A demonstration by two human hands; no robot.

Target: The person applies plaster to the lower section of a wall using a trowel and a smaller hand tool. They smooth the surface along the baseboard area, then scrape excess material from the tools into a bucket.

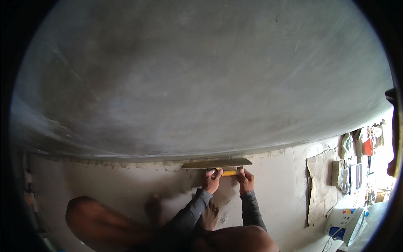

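A plastering trowel (pixel 216 164) with a long flat blade and a yellow handle lies level along the foot of a grey plastered wall (pixel 201 84). My left hand (pixel 211 181) is closed on the left end of its handle, and my right hand (pixel 246 182) grips the right end. Between the two hands the yellow part shows. The blade is close to the joint where wall and floor meet; whether it touches the wall, I cannot tell. Rough plaster residue edges the tiled floor (pixel 268 168) there.
A white bucket (pixel 338 219) stands at the lower right. Nearer the wall, a worn flat brown sheet (pixel 321 180) lies on the floor. Beyond it are a box (pixel 337 173), a red item (pixel 368 147) and other clutter. My bent knees and bare feet are close below my hands.
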